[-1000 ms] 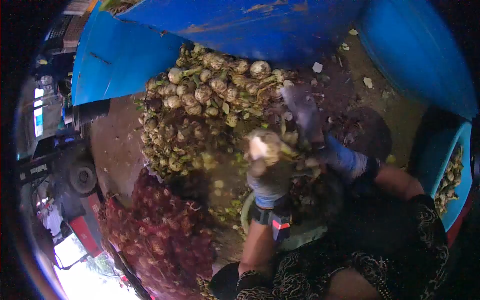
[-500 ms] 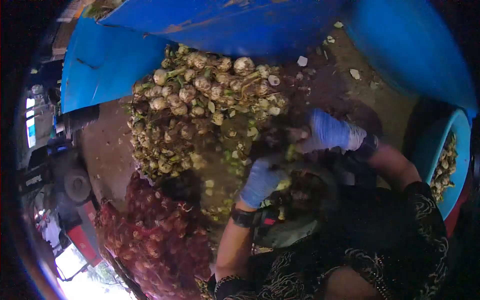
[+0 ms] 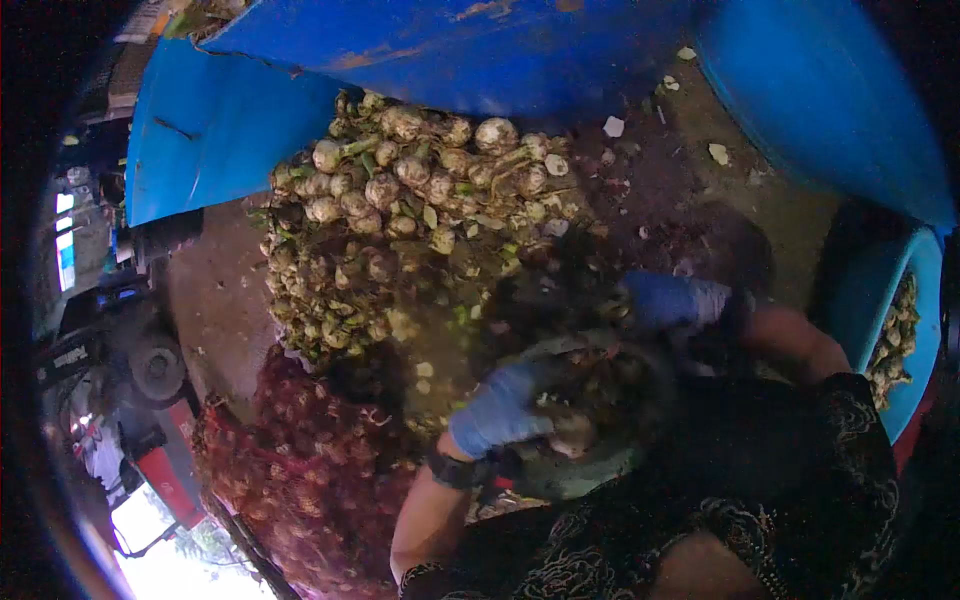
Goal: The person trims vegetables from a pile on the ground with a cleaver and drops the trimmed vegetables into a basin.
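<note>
My left hand [image 3: 497, 410], in a blue glove, reaches over a round basin [image 3: 590, 478] in front of my lap. Its fingers are bent against a pale bulb [image 3: 572, 436] with dirt on it. Dark, blurred clumps [image 3: 600, 385] fill the basin around that bulb. My right hand [image 3: 665, 298], also blue-gloved, is in shadow beyond the basin. Its fingers are smeared and dark, so I cannot make out what they hold. Ahead and to the left lies a heap of garlic-like bulbs [image 3: 410, 172] with short stems.
A red mesh sack [image 3: 300, 480] full of bulbs lies at the near left. Blue panels [image 3: 230, 130] stand behind the heap. A blue tub [image 3: 925, 330] with bulbs stands at the right. Pale scraps [image 3: 718, 153] are strewn on the floor.
My hands were close together and are now further apart. The left hand has moved down and back to the bulb in the basin. My right hand has dropped slightly into shadow.
</note>
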Available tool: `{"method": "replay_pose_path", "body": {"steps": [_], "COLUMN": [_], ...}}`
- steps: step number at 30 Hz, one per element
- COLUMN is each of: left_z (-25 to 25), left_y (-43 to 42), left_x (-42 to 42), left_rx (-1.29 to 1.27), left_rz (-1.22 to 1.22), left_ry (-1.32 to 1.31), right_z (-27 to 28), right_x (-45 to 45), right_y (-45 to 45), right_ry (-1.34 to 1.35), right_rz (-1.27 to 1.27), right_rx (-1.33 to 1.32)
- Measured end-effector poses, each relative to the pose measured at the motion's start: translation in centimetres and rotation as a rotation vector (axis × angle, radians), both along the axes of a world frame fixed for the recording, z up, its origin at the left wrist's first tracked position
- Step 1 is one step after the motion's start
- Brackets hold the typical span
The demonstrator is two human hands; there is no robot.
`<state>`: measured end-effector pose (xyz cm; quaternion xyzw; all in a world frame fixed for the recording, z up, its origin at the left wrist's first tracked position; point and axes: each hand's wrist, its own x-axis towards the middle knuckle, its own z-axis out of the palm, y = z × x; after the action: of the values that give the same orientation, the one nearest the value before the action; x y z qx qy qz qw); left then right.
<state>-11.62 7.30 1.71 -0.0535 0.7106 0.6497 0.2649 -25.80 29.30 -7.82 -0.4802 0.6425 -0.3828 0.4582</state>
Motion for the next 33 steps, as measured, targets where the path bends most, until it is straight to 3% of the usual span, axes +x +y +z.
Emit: {"method": "replay_pose_path", "body": {"steps": [1, 3, 4, 6, 7, 8, 9, 11, 13, 15, 17, 18, 19, 21, 22, 24, 26, 29, 33], "left_z": [0.1, -2.7, -1.6, -6.3, -8.8, -10.3, -12.1, -15.9, -16.5, -16.4, -15.1, -13.6, -12.0, -10.8, -11.4, -11.4, -9.3, -7.4, -6.1], "left_y": [-0.8, -3.3, -4.3, -8.2, -9.7, -10.4, -11.1, -12.3, -11.7, -11.2, -10.2, -9.2, -8.2, -7.0, -6.7, -5.6, -3.6, -1.3, 0.4], "left_x": [-0.5, -1.8, -4.8, -5.9, -6.4, -7.2, -7.8, -7.8, -8.2, -7.4, -6.9, -6.8, -6.8, -6.2, -5.9, -4.8, -3.6, -2.3, -2.1], "left_rx": [-0.258, -0.709, -1.274, -1.512, -1.591, -1.744, -1.894, -1.859, -1.664, -1.585, -1.507, -1.235, -0.954, -0.829, -0.450, -0.063, 0.309, 0.673, 0.944], "left_rz": [-0.137, 0.015, -0.237, -0.307, -0.324, -0.408, -0.492, -0.448, -0.472, -0.376, -0.288, -0.007, 0.260, 0.311, 0.504, 0.675, 0.713, 0.703, 0.766], "left_ry": [0.228, -0.076, -0.239, 0.186, 0.335, 0.404, 0.475, 0.466, 0.123, 0.220, 0.307, 0.282, 0.251, 0.309, 0.192, 0.067, -0.127, -0.373, -0.532], "right_z": [1.3, 1.0, -0.6, -2.4, -2.8, -2.9, -2.3, -1.0, -1.0, -2.5, -4.8, -5.0, -4.6, -2.8, -1.3, 1.6, 3.8, 3.8, 4.6], "right_x": [-0.7, -0.7, -0.4, -0.1, 0.2, 0.3, 0.1, -0.3, -0.3, -0.1, 0.1, 0.1, 0.0, -0.4, -0.5, -0.7, -0.8, -0.4, -0.4], "right_y": [-0.1, 0.0, 0.1, -0.1, -0.3, -0.4, -0.5, -0.4, 0.2, 0.6, 0.3, 0.1, 0.3, 0.0, -0.8, -1.9, -2.6, -2.6, -2.8], "right_ry": [0.050, 0.101, 0.108, 0.127, 0.001, -0.127, -0.120, -0.165, -0.137, -0.097, 0.199, 0.302, 0.325, 0.346, 0.370, 0.388, 0.511, 0.579, 0.551], "right_rz": [0.008, 0.008, -0.087, -0.186, -0.232, -0.277, -0.283, -0.269, -0.346, -0.420, -0.522, -0.556, -0.437, -0.319, -0.233, -0.149, -0.341, -0.284, -0.349], "right_rx": [-0.159, -0.315, -0.307, -0.303, -0.138, 0.027, 0.026, 0.188, 0.182, 0.127, -0.260, -0.386, -0.261, -0.141, 0.047, 0.237, -0.173, -0.122, -0.184]}}
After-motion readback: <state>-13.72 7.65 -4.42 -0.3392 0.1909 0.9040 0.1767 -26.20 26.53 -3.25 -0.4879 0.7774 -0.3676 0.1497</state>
